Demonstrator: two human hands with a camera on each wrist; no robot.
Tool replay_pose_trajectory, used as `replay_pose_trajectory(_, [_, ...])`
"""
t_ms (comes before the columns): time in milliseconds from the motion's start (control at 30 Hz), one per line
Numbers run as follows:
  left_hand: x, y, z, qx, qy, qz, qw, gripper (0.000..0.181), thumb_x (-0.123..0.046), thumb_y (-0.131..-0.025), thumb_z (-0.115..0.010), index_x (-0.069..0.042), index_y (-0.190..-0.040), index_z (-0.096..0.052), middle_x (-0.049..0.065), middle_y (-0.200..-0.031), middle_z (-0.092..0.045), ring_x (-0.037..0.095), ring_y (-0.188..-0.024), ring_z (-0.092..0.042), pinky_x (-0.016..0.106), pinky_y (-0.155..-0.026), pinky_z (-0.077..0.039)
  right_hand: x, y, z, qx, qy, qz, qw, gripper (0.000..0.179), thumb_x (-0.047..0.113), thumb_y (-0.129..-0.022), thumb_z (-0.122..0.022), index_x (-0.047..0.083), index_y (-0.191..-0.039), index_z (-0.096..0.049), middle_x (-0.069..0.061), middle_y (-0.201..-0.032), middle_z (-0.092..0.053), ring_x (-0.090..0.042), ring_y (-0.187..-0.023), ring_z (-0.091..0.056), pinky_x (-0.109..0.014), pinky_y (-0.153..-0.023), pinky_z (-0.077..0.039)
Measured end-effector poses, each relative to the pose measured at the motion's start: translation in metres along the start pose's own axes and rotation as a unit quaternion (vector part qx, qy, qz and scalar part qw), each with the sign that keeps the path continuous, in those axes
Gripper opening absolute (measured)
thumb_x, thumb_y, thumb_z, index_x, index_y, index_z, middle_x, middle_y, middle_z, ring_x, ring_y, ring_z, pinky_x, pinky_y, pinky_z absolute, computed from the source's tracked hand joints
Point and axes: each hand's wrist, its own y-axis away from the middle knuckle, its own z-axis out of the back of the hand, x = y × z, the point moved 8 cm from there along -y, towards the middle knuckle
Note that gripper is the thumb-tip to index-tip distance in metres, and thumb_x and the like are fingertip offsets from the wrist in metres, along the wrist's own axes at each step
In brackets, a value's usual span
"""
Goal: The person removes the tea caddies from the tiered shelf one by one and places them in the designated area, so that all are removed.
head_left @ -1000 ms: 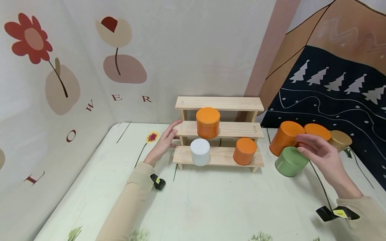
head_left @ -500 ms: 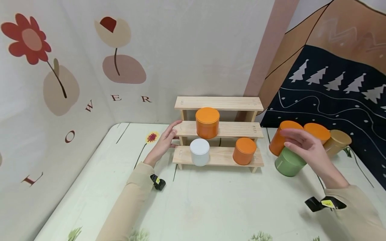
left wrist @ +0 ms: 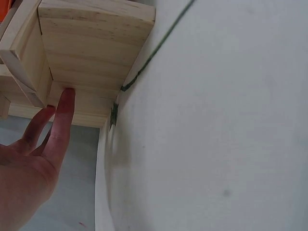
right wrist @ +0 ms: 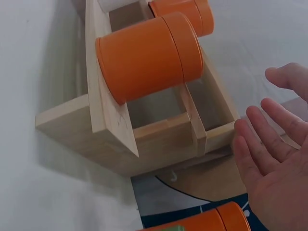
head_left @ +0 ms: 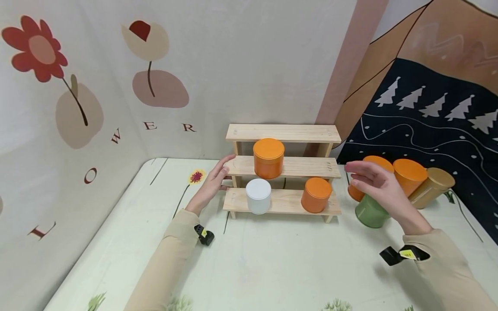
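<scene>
A three-tiered wooden shelf stands against the back cloth. On its lowest tier are a white tin at left and a small orange tin at right; a larger orange tin sits on the middle tier. My left hand touches the shelf's left side with extended fingertips, also visible in the left wrist view on the bare wood. My right hand hovers, holding nothing, fingers extended and thumb apart, over a green tin, partly covering it from above.
Behind the right hand stands a partly hidden orange tin. Beside it are another orange tin and a gold tin. A dark tree-printed cloth rises behind them; a pale printed cloth covers the table.
My right hand has moved left, from the right side of the green tin to over it, uncovering the second orange tin and the gold tin. The left hand has stayed at the shelf.
</scene>
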Motion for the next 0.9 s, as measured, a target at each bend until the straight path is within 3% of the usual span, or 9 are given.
replay_pose_trajectory(500, [0.000,0.001,0.000,-0.004,0.007,-0.003,1.0000,0.050,-0.044,-0.104,-0.033,-0.028,-0.152,-0.030,0.005,-0.157,-0.022,0.040,-0.121,-0.048,0.056,-0.086,-0.046,0.016,-0.025,-0.028,0.029,-0.017,0.007,0.9994,0.040,0.005,-0.097,-0.057,0.002,-0.136,-0.049,-0.009,-0.130,-0.054,-0.022,-0.119,-0.052,-0.017,-0.093,-0.041])
replay_pose_trajectory(900, [0.001,0.001,0.000,-0.002,0.012,0.004,0.9999,0.048,-0.042,-0.105,-0.032,-0.030,-0.151,-0.031,0.003,-0.156,-0.024,0.039,-0.120,-0.048,0.055,-0.086,-0.046,0.026,-0.048,-0.053,0.056,-0.070,0.046,0.9949,0.041,-0.005,-0.093,-0.058,-0.006,-0.132,-0.049,-0.021,-0.129,-0.053,-0.030,-0.117,-0.052,-0.022,-0.096,-0.042])
